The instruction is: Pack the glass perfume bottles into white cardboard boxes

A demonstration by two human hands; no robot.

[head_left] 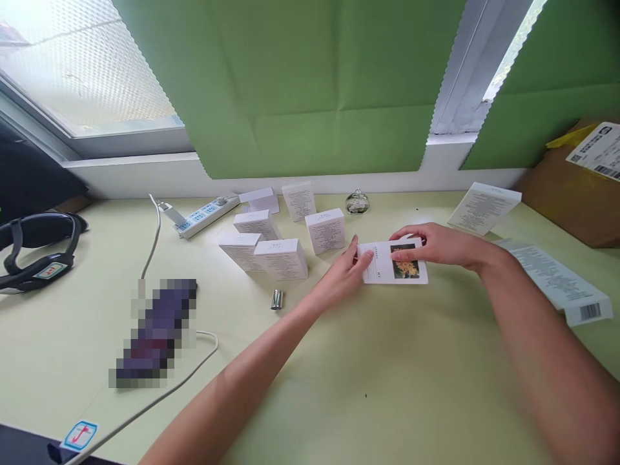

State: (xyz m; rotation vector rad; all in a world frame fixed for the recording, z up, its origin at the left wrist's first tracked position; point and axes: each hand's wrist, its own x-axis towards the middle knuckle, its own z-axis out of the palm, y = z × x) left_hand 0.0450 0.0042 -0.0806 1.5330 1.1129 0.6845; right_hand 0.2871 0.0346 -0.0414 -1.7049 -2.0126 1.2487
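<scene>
Between my two hands is a white printed card or flat box (380, 270) with a photo of yellow-orange flowers on its right part. My left hand (349, 266) pinches its left end, thumb on top. From the right, my right hand (431, 247) grips the other end, its thumb lying on the photo. Left of my left hand stand several small white printed boxes (325, 231). A round glass bottle (357, 202) is behind my hands near the wall. A silver cylindrical cap (277, 299) stands on the table left of my left forearm.
A white power strip (206, 216) with a cable lies at the back left. A pixelated dark object (157, 332) and a black headset (41, 248) are on the left. On the right are a leaning white box (484, 208), an unfolded printed carton (564, 284) and a brown cardboard box (566, 194).
</scene>
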